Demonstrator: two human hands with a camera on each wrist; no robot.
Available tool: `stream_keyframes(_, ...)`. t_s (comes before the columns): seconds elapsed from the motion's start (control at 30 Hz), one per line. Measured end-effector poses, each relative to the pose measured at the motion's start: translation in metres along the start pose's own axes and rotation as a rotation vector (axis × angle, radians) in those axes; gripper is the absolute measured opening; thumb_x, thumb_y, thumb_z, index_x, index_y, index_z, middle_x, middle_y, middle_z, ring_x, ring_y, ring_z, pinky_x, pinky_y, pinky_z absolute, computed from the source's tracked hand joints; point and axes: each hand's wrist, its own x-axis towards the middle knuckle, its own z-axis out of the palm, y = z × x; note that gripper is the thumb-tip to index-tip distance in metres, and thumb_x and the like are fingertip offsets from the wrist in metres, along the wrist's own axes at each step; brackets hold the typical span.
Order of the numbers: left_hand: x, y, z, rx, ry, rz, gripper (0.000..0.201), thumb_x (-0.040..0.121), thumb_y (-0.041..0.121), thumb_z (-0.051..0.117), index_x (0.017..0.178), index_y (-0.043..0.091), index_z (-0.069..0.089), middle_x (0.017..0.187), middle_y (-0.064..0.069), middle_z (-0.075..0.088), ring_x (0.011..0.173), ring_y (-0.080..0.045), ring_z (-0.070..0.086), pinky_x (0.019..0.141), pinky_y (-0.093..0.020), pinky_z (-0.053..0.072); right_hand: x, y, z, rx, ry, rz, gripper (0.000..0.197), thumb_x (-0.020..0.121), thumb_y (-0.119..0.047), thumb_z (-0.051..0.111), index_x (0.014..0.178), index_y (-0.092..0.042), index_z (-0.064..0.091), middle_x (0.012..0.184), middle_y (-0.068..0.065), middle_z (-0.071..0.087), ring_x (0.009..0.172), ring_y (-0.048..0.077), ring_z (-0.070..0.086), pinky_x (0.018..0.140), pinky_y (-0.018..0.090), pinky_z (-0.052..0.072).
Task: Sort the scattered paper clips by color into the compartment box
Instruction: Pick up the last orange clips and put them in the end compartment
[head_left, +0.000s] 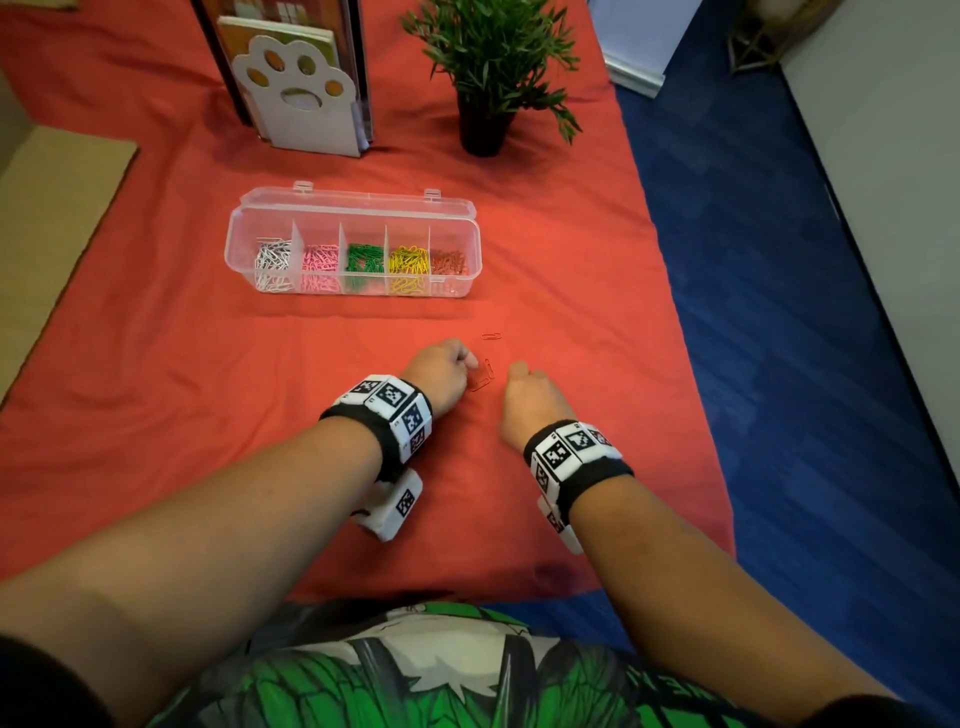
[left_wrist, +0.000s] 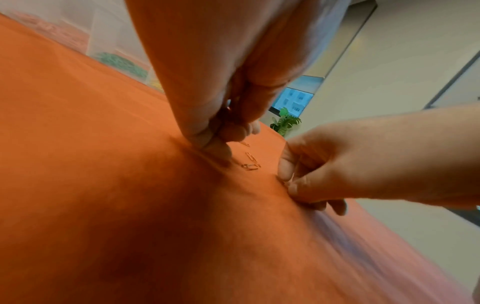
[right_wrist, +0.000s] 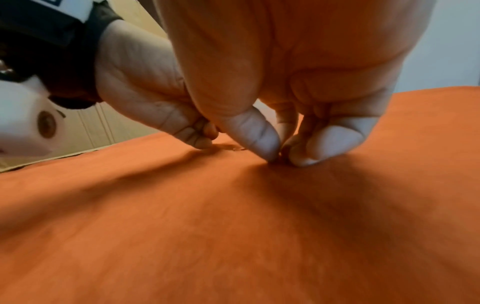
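Observation:
The clear compartment box (head_left: 470, 283) stands open mid-table, holding white, pink, green, yellow and red clips in separate cells. Three loose red paper clips (head_left: 487, 370) lie on the red cloth between my hands; they also show in the left wrist view as the red clips (left_wrist: 250, 164). My left hand (head_left: 470, 361) is curled, its thumb tip (left_wrist: 219, 151) pressing the cloth just left of them; I see nothing held in it. My right hand (right_wrist: 281, 158) pinches thumb and forefinger together on the cloth, with a thin red clip (left_wrist: 294, 173) between them.
A potted plant (head_left: 488, 62) and a paw-shaped white book holder (head_left: 301, 98) stand behind the box. Cardboard (head_left: 47, 218) lies at the left. The table's right edge (head_left: 675, 322) drops to blue carpet close beside my right hand.

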Motion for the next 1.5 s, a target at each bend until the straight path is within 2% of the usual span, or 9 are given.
stream_keyframes(0.2, 0.007, -0.007, 0.019, 0.429, 0.016, 0.182, 0.022, 0.079, 0.026, 0.064, 0.095, 0.010, 0.063, 0.104, -0.015, 0.058, 0.098, -0.031, 0.058, 0.089, -0.033, 0.046, 0.011, 0.016, -0.012, 0.279, 0.014, 0.059, 0.019, 0.088, -0.013, 0.047, 0.101, -0.007, 0.060, 0.105, 0.017, 0.065, 0.102, 0.031, 0.060, 0.090, 0.035, 0.046)
stream_keyframes(0.3, 0.007, -0.011, 0.022, 0.497, 0.016, 0.201, 0.023, 0.085, 0.022, 0.055, 0.099, 0.004, 0.061, 0.108, -0.018, 0.058, 0.103, -0.034, 0.056, 0.093, -0.038, 0.046, 0.019, 0.016, -0.022, 0.840, -0.088, 0.221, 0.023, 0.086, -0.004, 0.041, 0.071, -0.016, 0.054, 0.068, 0.009, 0.056, 0.065, 0.026, 0.056, 0.065, 0.036, 0.050)
stream_keyframes(0.4, 0.006, -0.018, 0.019, 0.483, 0.022, 0.190, 0.027, 0.089, 0.018, 0.045, 0.101, -0.001, 0.060, 0.108, -0.021, 0.059, 0.104, -0.036, 0.056, 0.093, -0.039, 0.044, 0.026, 0.010, -0.032, 1.121, -0.170, 0.300, 0.026, 0.086, 0.003, 0.037, 0.068, -0.013, 0.047, 0.060, 0.007, 0.042, 0.051, 0.017, 0.042, 0.046, 0.024, 0.039)
stream_keyframes(0.53, 0.001, -0.029, -0.001, 0.239, 0.078, 0.098, 0.017, 0.089, 0.017, 0.049, 0.092, 0.005, 0.062, 0.100, -0.017, 0.064, 0.095, -0.031, 0.058, 0.085, -0.033, 0.042, 0.041, -0.001, -0.029, 0.924, -0.201, 0.226, 0.019, 0.085, -0.004, 0.044, 0.070, -0.015, 0.049, 0.064, 0.005, 0.049, 0.055, 0.021, 0.050, 0.054, 0.027, 0.042)
stream_keyframes(0.7, -0.004, -0.040, -0.022, -0.455, 0.014, -0.131, 0.024, 0.088, 0.007, 0.052, 0.069, 0.021, 0.047, 0.063, -0.003, 0.048, 0.051, -0.017, 0.047, 0.055, -0.025, 0.039, 0.046, -0.019, -0.017, 0.147, -0.009, 0.013, 0.034, 0.084, -0.014, 0.052, 0.115, 0.000, 0.052, 0.119, 0.020, 0.056, 0.116, 0.034, 0.051, 0.096, 0.033, 0.042)
stream_keyframes(0.97, 0.000, -0.025, -0.040, -0.895, 0.032, -0.252, 0.025, 0.085, -0.005, 0.052, 0.078, 0.017, 0.044, 0.062, -0.004, 0.058, 0.037, -0.002, 0.052, 0.039, -0.014, 0.045, 0.040, -0.023, -0.011, 0.096, 0.008, -0.006, 0.041, 0.081, -0.002, 0.048, 0.120, 0.000, 0.039, 0.124, 0.022, 0.046, 0.112, 0.036, 0.053, 0.097, 0.039, 0.045)
stream_keyframes(1.17, 0.020, 0.010, -0.030, -0.803, -0.065, -0.291, 0.027, 0.086, -0.003, 0.035, 0.070, 0.014, 0.049, 0.064, -0.002, 0.046, 0.046, -0.008, 0.047, 0.037, -0.013, 0.040, 0.032, 0.007, -0.015, 0.243, 0.003, 0.031, 0.028, 0.084, -0.002, 0.045, 0.108, -0.004, 0.057, 0.118, 0.017, 0.053, 0.107, 0.032, 0.056, 0.093, 0.032, 0.043)
stream_keyframes(1.3, 0.042, 0.025, -0.016, -0.576, -0.014, -0.219, 0.017, 0.086, 0.011, 0.050, 0.069, 0.012, 0.055, 0.062, -0.007, 0.052, 0.042, -0.012, 0.050, 0.048, -0.023, 0.044, 0.038, 0.023, -0.018, 0.521, -0.084, 0.147, 0.020, 0.084, -0.002, 0.044, 0.082, -0.015, 0.059, 0.083, 0.002, 0.061, 0.091, 0.023, 0.055, 0.080, 0.028, 0.041)
stream_keyframes(1.5, 0.060, 0.025, -0.005, 0.389, 0.069, 0.208, 0.030, 0.083, 0.025, 0.062, 0.110, 0.012, 0.067, 0.114, -0.011, 0.067, 0.109, -0.028, 0.059, 0.094, -0.031, 0.045, 0.035, 0.021, -0.017, 0.312, 0.009, 0.113, 0.018, 0.090, -0.018, 0.045, 0.098, -0.009, 0.057, 0.111, 0.016, 0.063, 0.107, 0.032, 0.058, 0.090, 0.032, 0.044)
